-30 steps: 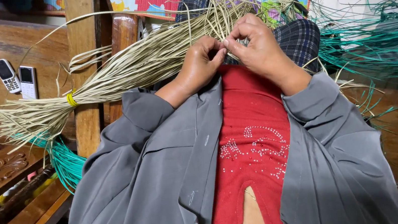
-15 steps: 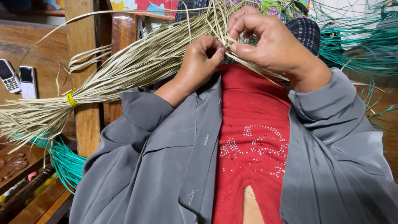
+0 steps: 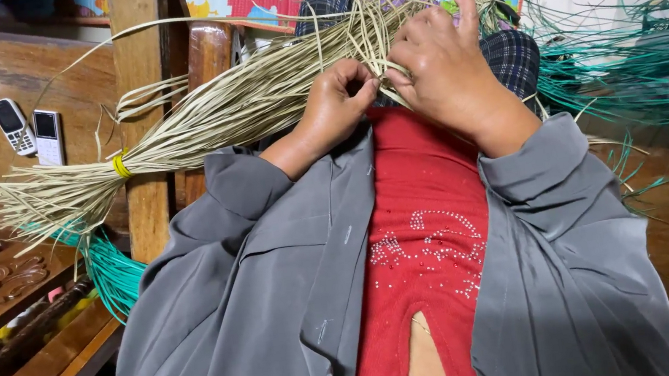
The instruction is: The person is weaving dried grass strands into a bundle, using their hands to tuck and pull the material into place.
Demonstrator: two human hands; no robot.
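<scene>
A: Where is the bundle of pale straw strips (image 3: pixel 199 124) found?

B: It is laid slantwise across the lap, over the upright wooden post (image 3: pixel 142 109). Its loose ends are fanned out to the left of the post, and a yellow band (image 3: pixel 121 166) is tied round it just left of the post.

A: How is it held?

B: The left hand (image 3: pixel 335 107) is closed in a loose fist right of the post, with strips pinched at thumb and forefinger. The right hand (image 3: pixel 443 68) is set touching it, fingers curled shut on the same strips.

A: What else is seen by the post?

B: Two mobile phones (image 3: pixel 30 132) are laid on the wooden surface well to its left. Green strips (image 3: pixel 111 275) are hung low beside its foot, and more green strips (image 3: pixel 634 66) are spread far to its right.
</scene>
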